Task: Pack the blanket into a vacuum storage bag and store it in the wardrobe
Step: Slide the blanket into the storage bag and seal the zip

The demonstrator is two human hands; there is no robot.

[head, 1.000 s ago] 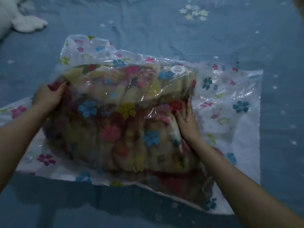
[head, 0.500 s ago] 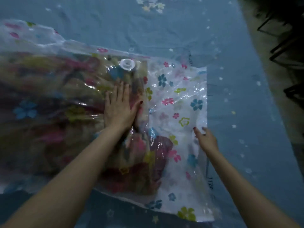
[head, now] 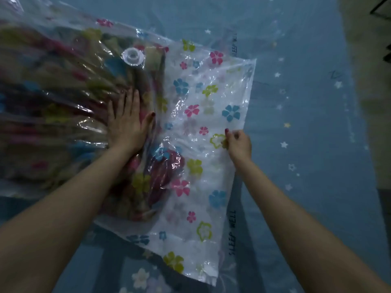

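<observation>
Now the left hand (head: 127, 125) is lying flat, fingers straight, pressing down on the blanket (head: 63, 115) through the clear, flower-printed vacuum storage bag (head: 203, 115). The blanket is filling the bag's left part, its white round valve (head: 133, 56) sitting just beyond the fingertips. The right hand (head: 239, 143) is pinching the bag's loose right edge with curled fingers. Everything is lying on a blue star-patterned sheet (head: 306, 123).

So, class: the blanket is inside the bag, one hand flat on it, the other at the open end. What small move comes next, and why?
Probably run the right hand, pinching the flower-printed clear plastic vacuum bag at its flat end, along that edge to seal it, while the left hand presses the multicoloured fleece blanket down.
</observation>
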